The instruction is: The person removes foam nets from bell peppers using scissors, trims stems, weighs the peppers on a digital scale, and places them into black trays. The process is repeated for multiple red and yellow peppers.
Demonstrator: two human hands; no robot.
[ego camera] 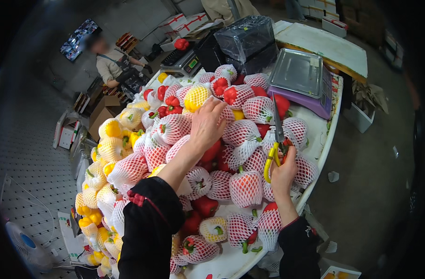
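My left hand (207,123) reaches over a heap of bell peppers, back of the hand up. Its fingertips lie at a yellow bell pepper in white foam netting (197,97) and beside a netted red pepper (227,114). The palm side is hidden, so a grip cannot be made out. My right hand (285,171) holds scissors with yellow handles (271,158), the dark blades pointing away from me over the peppers. Below the scissors lies a netted red pepper with a green stem (246,188). Loose red peppers (204,205) show between the netted ones.
A purple scale with a steel pan (298,75) stands at the table's (313,130) far right. Behind the heap are plastic-wrapped black crates (245,38) and another scale (181,62) bearing a red pepper (181,44). A co-worker (116,68) stands at far left; a fan (27,244) is lower left.
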